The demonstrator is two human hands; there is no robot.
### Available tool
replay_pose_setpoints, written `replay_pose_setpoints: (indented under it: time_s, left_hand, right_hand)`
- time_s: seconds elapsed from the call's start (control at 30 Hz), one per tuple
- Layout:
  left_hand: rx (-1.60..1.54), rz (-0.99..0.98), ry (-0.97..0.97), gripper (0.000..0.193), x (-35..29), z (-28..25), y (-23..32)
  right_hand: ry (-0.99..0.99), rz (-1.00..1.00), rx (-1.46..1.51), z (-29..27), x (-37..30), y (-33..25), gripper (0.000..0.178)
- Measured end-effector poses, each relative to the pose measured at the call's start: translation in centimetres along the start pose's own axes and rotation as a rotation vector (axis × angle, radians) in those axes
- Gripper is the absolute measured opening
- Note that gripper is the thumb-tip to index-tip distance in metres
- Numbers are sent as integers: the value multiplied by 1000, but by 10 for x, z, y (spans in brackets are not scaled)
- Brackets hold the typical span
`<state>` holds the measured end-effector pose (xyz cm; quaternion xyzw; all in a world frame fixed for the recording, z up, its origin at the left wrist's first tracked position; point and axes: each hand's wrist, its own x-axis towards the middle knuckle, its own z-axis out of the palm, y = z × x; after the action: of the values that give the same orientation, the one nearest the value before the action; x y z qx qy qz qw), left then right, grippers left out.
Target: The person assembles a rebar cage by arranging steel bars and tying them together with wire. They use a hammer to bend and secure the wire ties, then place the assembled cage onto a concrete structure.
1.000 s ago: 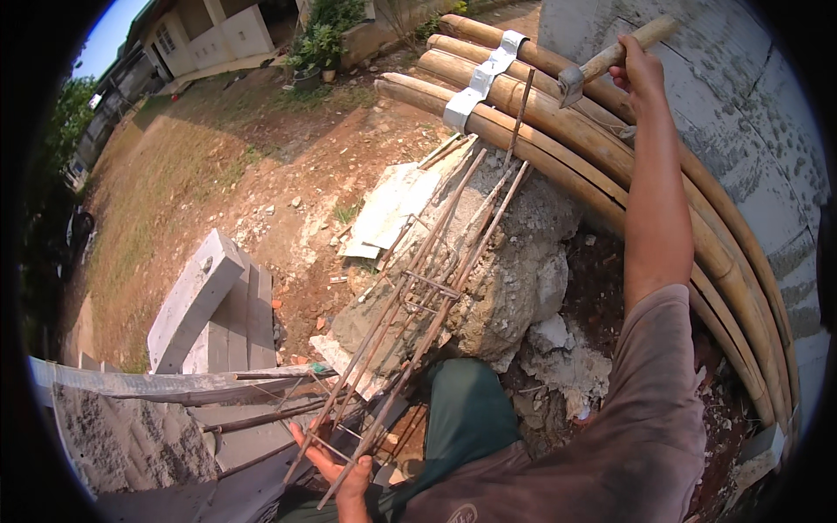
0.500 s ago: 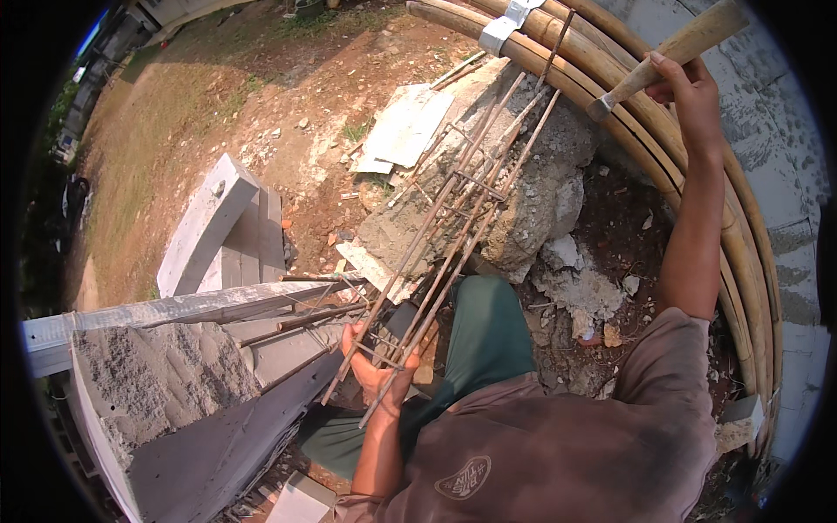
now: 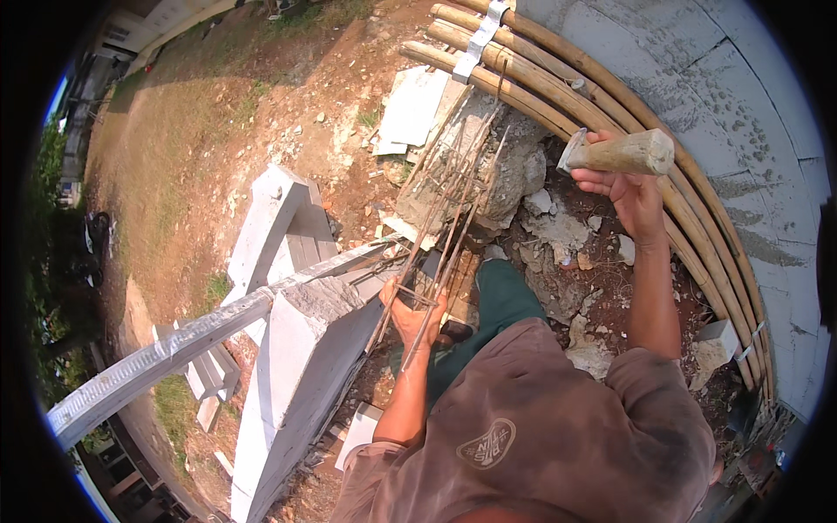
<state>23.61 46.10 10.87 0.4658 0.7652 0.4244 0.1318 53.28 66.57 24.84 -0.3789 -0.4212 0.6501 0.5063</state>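
Observation:
A long rebar cage (image 3: 471, 207) of thin rusty bars with cross ties slants from my lap toward a broken concrete lump (image 3: 514, 152). My left hand (image 3: 411, 315) is closed around its near end, the fingers partly hidden by the bars. Out to the right, my right hand (image 3: 635, 199) holds up a tool with a thick wooden handle (image 3: 623, 155) and a flat grey metal end. Its exact kind does not show clearly. The tool is apart from the rebar, above the ground beside the bamboo poles (image 3: 602, 105).
A pale concrete block (image 3: 301, 357) stands close on my left, with a long whitish beam (image 3: 174, 344) running past it. More cast concrete pieces (image 3: 270, 218) lie farther left. The bamboo bundle curves along a grey paved surface (image 3: 750, 113) on the right. Rubble (image 3: 567, 227) covers the ground ahead.
My right hand has lowered and come inward with the wooden-handled tool, which has turned more level. My left hand stays on the rebar cage. The whole view has shifted.

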Motion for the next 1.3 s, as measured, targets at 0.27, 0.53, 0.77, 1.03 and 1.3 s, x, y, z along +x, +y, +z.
replay_pose_setpoints:
  time_s: [0.27,0.53,0.77,1.03,1.3]
  left_hand:
    - [118,175,-148,84,56,-93,98]
    - [253,354,-277,84,72,-202,168]
    - [193,440,-336,89,123,-245,217]
    - [264,763,-495,79,182,-109,241]
    - [529,917,-654,76,197,16,305]
  right_hand:
    - [120,226,-233,-4,-91,-20,22]
    - [386,225,-401,30,-185,-17,79]
    - [615,555,-347,19,-239,36,78]
    - [654,366,-889,36,-243,44,70]
    - [713,365,-460,22,-206,-19,39]
